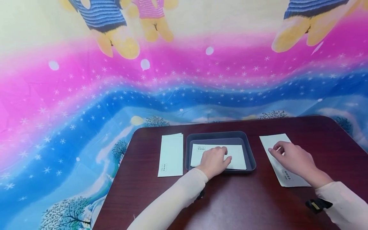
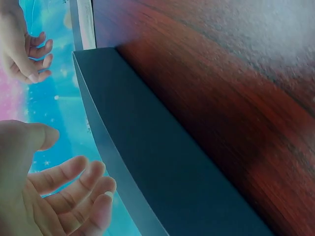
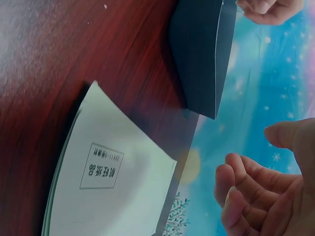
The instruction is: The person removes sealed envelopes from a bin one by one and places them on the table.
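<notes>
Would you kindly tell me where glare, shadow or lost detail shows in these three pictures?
Head view: soft sheen on the glossy reddish-brown table, finest print on the pale rectangular paper envelopes too small to read; left wrist view: whitish glare at upper right, dark shadow beside the dark grey rectangular tray; right wrist view: hazy glare at upper left, larger printed characters readable.

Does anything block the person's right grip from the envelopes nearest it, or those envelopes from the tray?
Nothing visible stands between the right grip and the envelopes on the right. Between those envelopes and the gray tray, only tabletop shows, then the tray's raised right wall, likely a small hurdle.
</notes>
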A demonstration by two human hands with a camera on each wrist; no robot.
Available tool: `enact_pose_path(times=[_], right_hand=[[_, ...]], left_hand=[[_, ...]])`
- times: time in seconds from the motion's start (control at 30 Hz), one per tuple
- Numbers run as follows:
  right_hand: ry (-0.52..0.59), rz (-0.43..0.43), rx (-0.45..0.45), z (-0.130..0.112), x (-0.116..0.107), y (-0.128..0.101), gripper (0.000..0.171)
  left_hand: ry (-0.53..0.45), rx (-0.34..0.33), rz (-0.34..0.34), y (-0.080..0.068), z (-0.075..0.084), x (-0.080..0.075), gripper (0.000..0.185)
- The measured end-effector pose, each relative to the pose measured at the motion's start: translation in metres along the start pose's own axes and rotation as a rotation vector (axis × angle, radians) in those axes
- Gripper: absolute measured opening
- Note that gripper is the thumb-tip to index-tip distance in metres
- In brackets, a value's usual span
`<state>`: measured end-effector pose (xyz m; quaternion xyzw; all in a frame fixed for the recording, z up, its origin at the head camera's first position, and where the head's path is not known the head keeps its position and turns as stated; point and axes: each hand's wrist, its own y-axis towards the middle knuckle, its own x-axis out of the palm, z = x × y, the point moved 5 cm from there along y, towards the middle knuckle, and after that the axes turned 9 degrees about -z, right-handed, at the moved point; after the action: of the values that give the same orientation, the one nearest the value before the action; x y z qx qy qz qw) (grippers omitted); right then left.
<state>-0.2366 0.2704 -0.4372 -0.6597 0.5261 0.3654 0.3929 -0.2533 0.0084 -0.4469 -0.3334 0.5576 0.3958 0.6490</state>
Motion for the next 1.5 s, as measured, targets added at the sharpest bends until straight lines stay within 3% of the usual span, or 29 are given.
enact_pose_path(times=[0.47, 0.8, 1.13, 1.5], right_hand=[[0.001, 0.016, -0.050, -0.022, 0.004, 0.001, 0.032], [0.001, 0.019, -0.075, -0.029, 0.008, 0.001, 0.035], [0.017, 0.021, -0.090, -0.038, 0.017, 0.000, 0.029], [0.038, 0.019, -0.107, -0.050, 0.023, 0.001, 0.023]], left_hand=[[-0.019, -0.039, -0.016, 0.003, -0.021, -0.004, 0.026], [-0.041, -0.057, -0.026, 0.007, -0.034, -0.007, 0.028], [-0.058, -0.088, -0.084, 0.009, -0.046, -0.005, 0.031], [-0.044, -0.124, -0.096, 0.011, -0.059, -0.004, 0.032]])
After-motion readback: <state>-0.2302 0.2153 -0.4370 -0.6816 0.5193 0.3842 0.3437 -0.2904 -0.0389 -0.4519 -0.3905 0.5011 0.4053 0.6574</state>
